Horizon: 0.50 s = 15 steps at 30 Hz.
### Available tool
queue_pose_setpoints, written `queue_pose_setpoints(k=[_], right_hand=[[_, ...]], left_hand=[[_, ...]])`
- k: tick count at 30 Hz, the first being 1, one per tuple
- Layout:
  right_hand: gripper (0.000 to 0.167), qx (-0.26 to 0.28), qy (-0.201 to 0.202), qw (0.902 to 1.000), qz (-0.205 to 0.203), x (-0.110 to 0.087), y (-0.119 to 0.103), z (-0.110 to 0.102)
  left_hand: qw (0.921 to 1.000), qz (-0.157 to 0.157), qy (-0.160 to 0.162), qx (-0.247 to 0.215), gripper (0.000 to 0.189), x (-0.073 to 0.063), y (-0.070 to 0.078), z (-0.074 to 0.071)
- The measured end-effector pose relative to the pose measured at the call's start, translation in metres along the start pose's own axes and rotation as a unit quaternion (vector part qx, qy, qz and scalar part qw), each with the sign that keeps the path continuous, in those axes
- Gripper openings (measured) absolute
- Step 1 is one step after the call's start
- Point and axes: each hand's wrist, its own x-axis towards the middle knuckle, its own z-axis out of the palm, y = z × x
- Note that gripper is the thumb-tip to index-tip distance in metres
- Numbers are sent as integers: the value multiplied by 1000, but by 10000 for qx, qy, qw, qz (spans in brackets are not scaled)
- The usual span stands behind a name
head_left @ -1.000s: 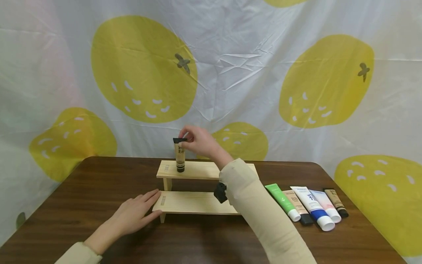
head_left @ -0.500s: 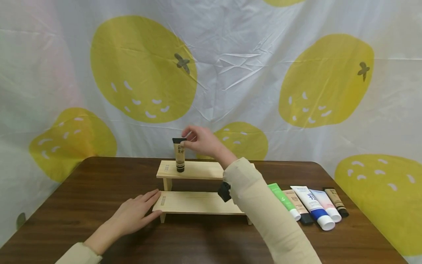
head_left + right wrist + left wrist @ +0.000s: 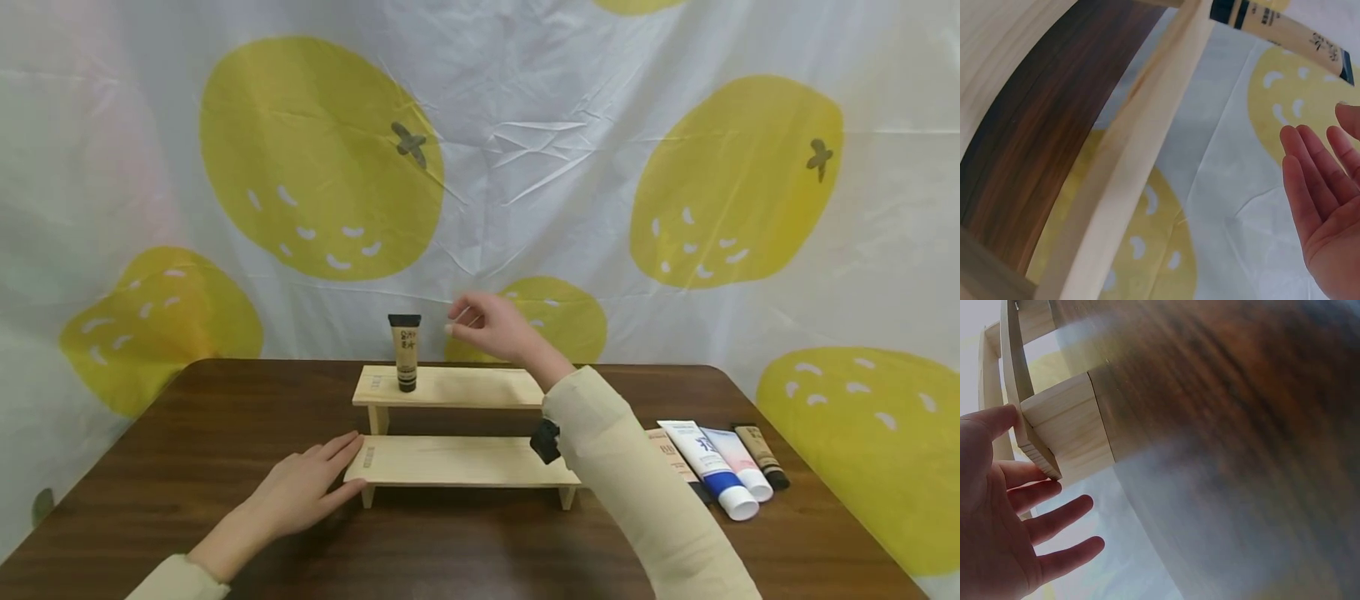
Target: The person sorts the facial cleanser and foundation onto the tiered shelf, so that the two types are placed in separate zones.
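Observation:
A tan tube with black ends (image 3: 407,354) stands upright near the left end of the upper shelf (image 3: 472,387) of a small two-tier wooden stand. To its right, apart from it, my right hand (image 3: 495,327) hovers above the shelf with loosely bent fingers and nothing in them. The right wrist view has the same tube (image 3: 1291,37) beyond the fingertips. My left hand (image 3: 296,492) touches the left end of the lower shelf (image 3: 465,461). In the left wrist view its thumb and fingers (image 3: 1060,519) are spread about the board's end, several of them nearly straight.
On the table's (image 3: 225,417) right side lie a white and blue tube (image 3: 708,467), a pink and white tube (image 3: 738,462), a BB tube (image 3: 671,454) and another tan tube (image 3: 761,454). My right sleeve (image 3: 637,475) partly covers this group. A lemon-patterned curtain (image 3: 517,192) hangs behind.
My right hand has let go of the tan tube and moved right, leaving it upright on the upper shelf. The right sleeve now hides the green tube. My left hand has stayed in place.

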Motion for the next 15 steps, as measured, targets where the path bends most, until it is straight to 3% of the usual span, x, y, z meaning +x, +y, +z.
queue_pose_setpoints(k=[15], right_hand=[[13, 140, 39, 9999, -36, -35, 33, -16]], left_hand=[[10000, 7, 38, 0, 63, 0, 0, 1]])
